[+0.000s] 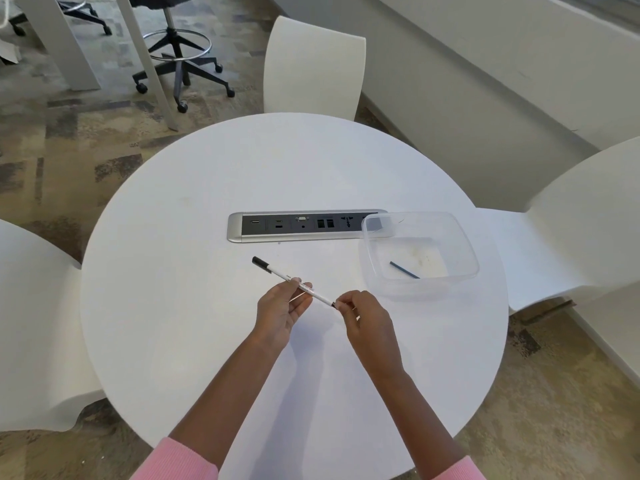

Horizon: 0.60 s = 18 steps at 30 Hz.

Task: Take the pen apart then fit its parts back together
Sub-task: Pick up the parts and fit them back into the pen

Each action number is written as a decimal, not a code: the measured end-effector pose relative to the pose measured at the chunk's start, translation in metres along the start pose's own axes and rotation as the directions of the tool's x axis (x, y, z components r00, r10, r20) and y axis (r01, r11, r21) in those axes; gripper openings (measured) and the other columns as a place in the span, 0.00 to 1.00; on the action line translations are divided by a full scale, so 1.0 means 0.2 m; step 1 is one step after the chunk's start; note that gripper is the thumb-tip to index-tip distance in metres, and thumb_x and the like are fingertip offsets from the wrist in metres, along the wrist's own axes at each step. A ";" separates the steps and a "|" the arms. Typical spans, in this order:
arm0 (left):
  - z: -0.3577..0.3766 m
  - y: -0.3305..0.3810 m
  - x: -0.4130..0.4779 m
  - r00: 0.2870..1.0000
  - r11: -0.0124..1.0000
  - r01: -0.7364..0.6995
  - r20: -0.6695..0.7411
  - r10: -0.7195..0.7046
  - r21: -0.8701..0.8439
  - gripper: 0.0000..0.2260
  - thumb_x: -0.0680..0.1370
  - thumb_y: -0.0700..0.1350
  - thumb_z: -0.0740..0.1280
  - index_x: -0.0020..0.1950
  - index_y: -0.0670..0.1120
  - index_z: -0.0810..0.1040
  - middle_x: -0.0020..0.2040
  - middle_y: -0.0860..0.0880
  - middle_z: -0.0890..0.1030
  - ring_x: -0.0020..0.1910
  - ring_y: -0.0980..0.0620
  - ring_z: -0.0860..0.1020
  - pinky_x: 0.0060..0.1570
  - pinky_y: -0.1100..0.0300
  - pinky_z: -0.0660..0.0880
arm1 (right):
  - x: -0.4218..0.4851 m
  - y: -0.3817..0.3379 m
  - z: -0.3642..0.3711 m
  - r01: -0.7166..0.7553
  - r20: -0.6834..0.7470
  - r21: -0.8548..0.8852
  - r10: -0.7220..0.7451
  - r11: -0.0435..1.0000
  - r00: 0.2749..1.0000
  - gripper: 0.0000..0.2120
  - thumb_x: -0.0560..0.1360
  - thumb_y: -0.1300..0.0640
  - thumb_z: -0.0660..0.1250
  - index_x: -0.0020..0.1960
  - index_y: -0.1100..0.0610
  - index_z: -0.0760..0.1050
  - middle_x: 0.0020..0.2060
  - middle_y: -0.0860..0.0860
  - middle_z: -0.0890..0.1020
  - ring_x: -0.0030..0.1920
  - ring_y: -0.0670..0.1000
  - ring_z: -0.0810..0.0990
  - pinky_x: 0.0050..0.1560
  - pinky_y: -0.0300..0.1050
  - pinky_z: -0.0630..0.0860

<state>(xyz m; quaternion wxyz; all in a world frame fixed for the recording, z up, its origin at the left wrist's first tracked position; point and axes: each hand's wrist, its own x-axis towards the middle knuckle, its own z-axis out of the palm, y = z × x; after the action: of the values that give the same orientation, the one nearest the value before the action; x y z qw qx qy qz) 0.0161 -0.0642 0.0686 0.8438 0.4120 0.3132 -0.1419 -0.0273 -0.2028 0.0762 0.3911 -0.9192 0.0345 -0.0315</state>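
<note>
A white pen (281, 276) with a black cap at its far-left end is held above the round white table (194, 306). My left hand (278, 311) grips the barrel near its middle, thumb and fingers around it. My right hand (363, 315) pinches the pen's near-right end, where a small black piece shows between finger and thumb. A thin dark stick-like part (404, 270) lies in the clear plastic container (464, 244) to the right. I cannot tell which pen part it is.
A silver power and data socket strip (277, 225) is set into the table's middle, partly under the container's corner. White chairs (313, 67) stand around the table. A black office stool (180, 53) is on the carpet beyond.
</note>
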 end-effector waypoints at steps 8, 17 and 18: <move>0.00 0.00 0.01 1.000 0.998 -0.015 0.011 0.016 -0.058 0.05 0.76 0.35 0.65 0.40 0.39 0.77 0.33 0.45 0.82 0.32 0.53 0.82 0.33 0.65 0.80 | 0.00 0.00 0.01 0.049 -0.029 -0.039 -0.050 0.998 0.998 0.05 0.74 0.62 0.65 0.49 0.59 0.78 0.42 0.54 0.81 0.42 0.50 0.77 0.40 0.32 0.67; 0.00 0.01 0.02 0.995 0.999 -0.047 0.083 0.048 -0.024 0.05 0.74 0.32 0.65 0.43 0.40 0.78 0.33 0.47 0.82 0.33 0.54 0.82 0.36 0.64 0.81 | -0.01 -0.03 0.05 0.037 -0.044 -0.090 -0.041 0.995 0.998 0.06 0.77 0.62 0.61 0.46 0.62 0.76 0.40 0.56 0.79 0.40 0.55 0.75 0.40 0.44 0.70; 0.00 0.01 0.02 0.994 0.998 -0.054 0.092 0.056 -0.021 0.05 0.74 0.32 0.65 0.43 0.40 0.78 0.32 0.48 0.83 0.32 0.55 0.83 0.35 0.64 0.81 | -0.01 -0.03 0.05 0.013 -0.046 -0.073 -0.016 0.997 0.999 0.07 0.77 0.62 0.61 0.46 0.62 0.76 0.39 0.55 0.78 0.39 0.54 0.74 0.39 0.41 0.68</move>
<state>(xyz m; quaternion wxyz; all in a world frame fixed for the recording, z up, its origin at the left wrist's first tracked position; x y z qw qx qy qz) 0.0201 -0.0632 0.0670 0.8647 0.4057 0.2637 -0.1347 -0.0276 -0.1920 0.0732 0.3563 -0.9320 0.0381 -0.0544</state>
